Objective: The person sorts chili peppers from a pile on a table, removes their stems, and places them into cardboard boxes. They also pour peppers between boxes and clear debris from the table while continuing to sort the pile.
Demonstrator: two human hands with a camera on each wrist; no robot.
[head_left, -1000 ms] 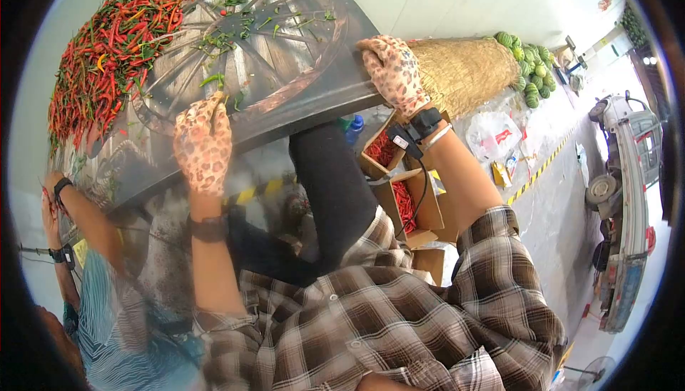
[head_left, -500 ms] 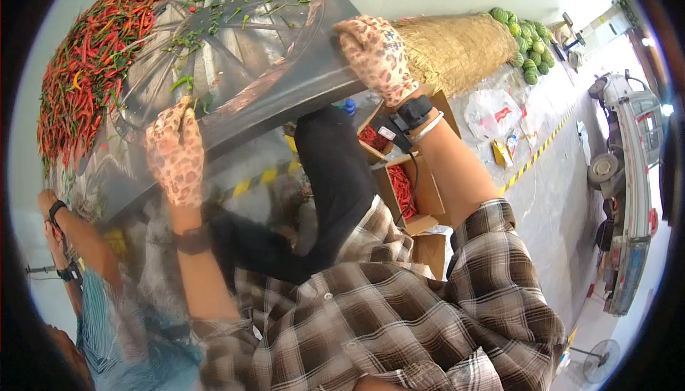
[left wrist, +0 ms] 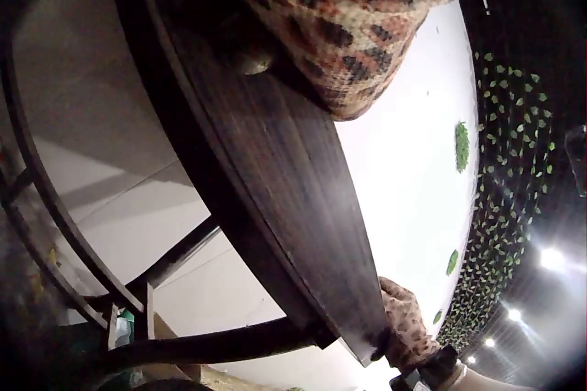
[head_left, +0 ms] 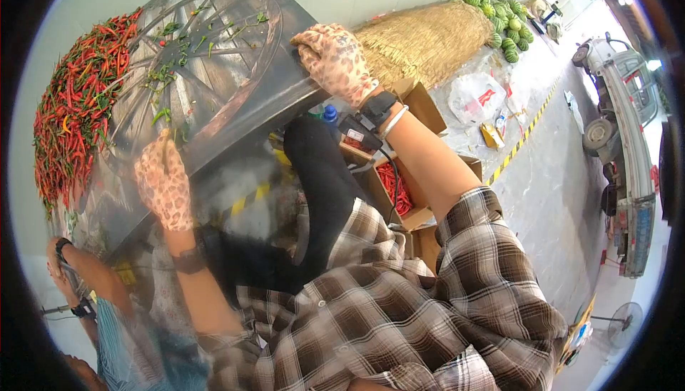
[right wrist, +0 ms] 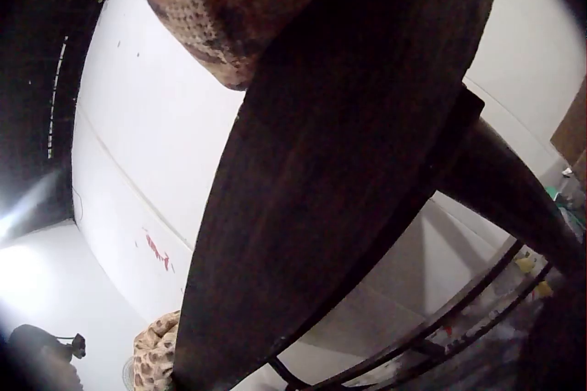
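Note:
My left hand (head_left: 164,184), in a leopard-print glove, rests at the front edge of the dark table (head_left: 228,138), its fingers together and reaching onto the tabletop. A green chilli (head_left: 163,115) lies right at its fingertips. Toward the table's right corner my right hand (head_left: 334,63) rests in a matching glove, its fingers loosely bent. Inlaid in the tabletop is a wooden wheel (head_left: 250,84), with green stems (head_left: 160,73) scattered across it. A big heap of red chillies (head_left: 78,113) covers the left end. Both wrist views see the table from low down, and my fingertips are mostly hidden there.
Another person's hand (head_left: 58,266) is at the far left. Cardboard boxes (head_left: 421,113) stand below the table, one with red chillies (head_left: 392,188). Beyond are a straw roll (head_left: 428,41), watermelons (head_left: 510,23), a plastic bag (head_left: 474,98) and a parked truck (head_left: 617,148).
The head view has turned, so the table and heap appear farther left. Both hands keep their places on the table, and the chilli stays by my left fingertips.

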